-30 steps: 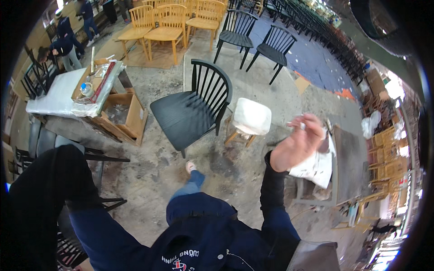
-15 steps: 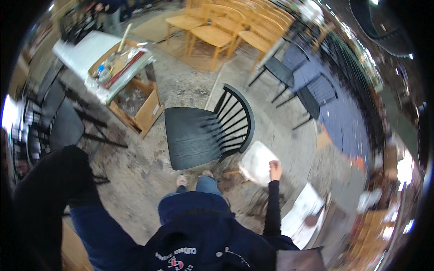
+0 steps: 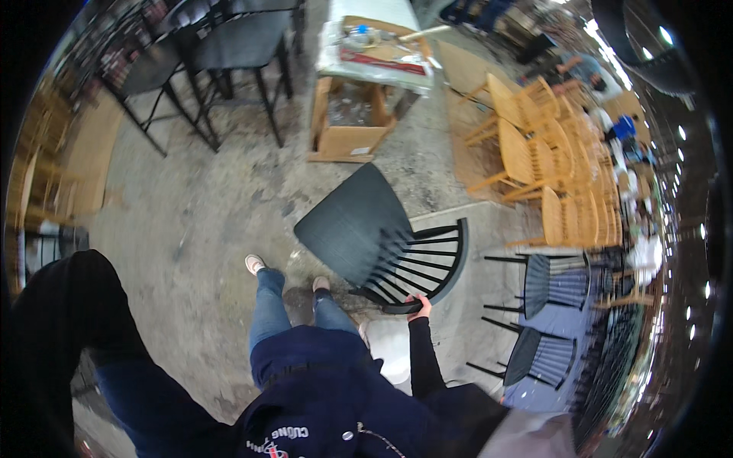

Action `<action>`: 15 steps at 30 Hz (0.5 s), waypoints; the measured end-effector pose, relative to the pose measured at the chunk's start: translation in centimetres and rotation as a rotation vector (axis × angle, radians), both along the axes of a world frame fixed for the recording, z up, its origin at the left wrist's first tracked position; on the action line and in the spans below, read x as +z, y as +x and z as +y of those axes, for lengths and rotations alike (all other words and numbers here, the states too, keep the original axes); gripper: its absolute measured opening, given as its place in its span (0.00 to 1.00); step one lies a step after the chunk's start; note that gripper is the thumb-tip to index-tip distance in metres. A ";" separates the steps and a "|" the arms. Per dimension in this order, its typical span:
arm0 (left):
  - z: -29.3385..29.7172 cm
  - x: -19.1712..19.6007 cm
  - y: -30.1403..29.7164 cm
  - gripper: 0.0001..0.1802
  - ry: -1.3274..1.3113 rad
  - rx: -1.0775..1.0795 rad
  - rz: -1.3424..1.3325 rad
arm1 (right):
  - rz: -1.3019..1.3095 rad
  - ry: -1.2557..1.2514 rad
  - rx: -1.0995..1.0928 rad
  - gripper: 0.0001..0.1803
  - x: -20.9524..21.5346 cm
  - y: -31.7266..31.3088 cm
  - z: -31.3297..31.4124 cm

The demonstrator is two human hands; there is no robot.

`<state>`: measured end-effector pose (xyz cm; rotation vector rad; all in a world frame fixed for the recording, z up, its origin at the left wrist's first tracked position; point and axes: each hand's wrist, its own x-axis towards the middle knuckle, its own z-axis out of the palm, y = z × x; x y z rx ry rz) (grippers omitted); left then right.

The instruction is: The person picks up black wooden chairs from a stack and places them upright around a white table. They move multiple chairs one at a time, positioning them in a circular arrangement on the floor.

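Observation:
A black spindle-back chair (image 3: 359,229) stands on the concrete floor in front of my feet. My right hand (image 3: 419,307) grips the curved top rail of its back (image 3: 443,278). My right arm in a dark sleeve reaches down to it. My left hand is out of sight; only a dark sleeve (image 3: 69,320) shows at the lower left. A white stool (image 3: 389,355) sits just below the chair, partly hidden by my body.
A wooden crate (image 3: 347,122) stands under a cluttered white table (image 3: 382,42) ahead. Black chairs (image 3: 229,53) stand at the upper left, light wooden chairs (image 3: 534,153) at the right, more black chairs (image 3: 550,305) at the lower right. People work at the far right.
The view has swung round strongly. My right hand has moved from the white stool to the top rail of the black chair's back and taken hold of it.

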<state>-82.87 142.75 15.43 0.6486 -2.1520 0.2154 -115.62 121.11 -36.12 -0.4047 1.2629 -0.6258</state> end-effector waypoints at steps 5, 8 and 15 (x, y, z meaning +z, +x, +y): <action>6.6 -0.6 -2.0 0.26 -0.021 0.194 0.047 | -0.094 -0.048 0.055 0.07 -0.2 0.8 0.3; 12.6 -1.1 -3.1 0.26 -0.055 0.315 0.085 | -0.018 -0.058 0.071 0.13 -1.2 0.9 -0.5; 30.5 -1.6 -7.3 0.26 -0.252 0.561 0.208 | 0.216 -0.123 -0.019 0.05 -3.3 5.3 0.4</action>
